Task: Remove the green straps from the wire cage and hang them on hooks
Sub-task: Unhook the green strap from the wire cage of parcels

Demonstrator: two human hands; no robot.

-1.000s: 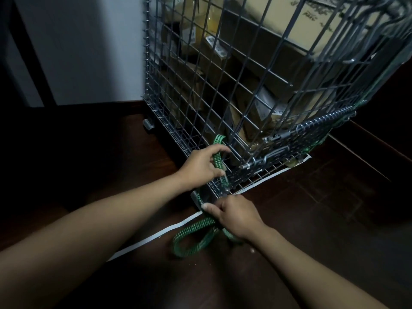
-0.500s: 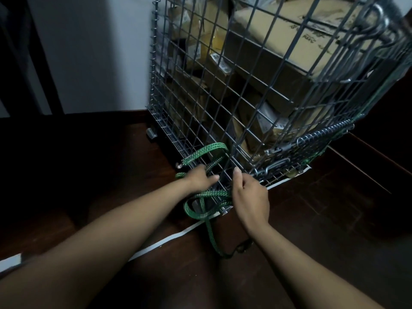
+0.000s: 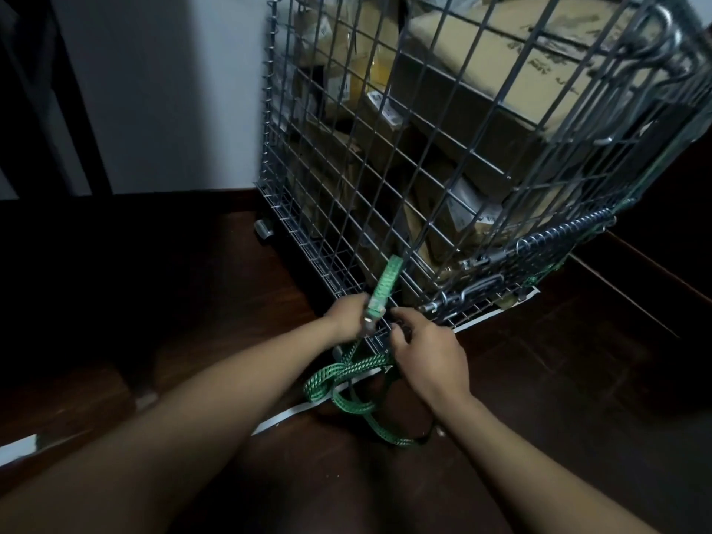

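A green woven strap runs taut from the lower mesh of the wire cage down into my left hand, which is closed around the strap just above a small metal fitting. More of the strap lies in loose loops on the dark floor below both hands. My right hand hovers beside the cage's bottom edge, fingers curled and apart, touching the mesh near the strap; whether it grips anything I cannot make out. Another bit of green strap shows at the cage's right corner.
The cage is filled with cardboard boxes and stands on small wheels. A metal latch sits low on its front. White tape crosses the dark wooden floor. A pale wall rises behind on the left.
The strap, looped against the mesh before, is now pulled straight and taut up to the cage by my left hand. My right hand has shifted slightly right, and the loose loops have dropped lower.
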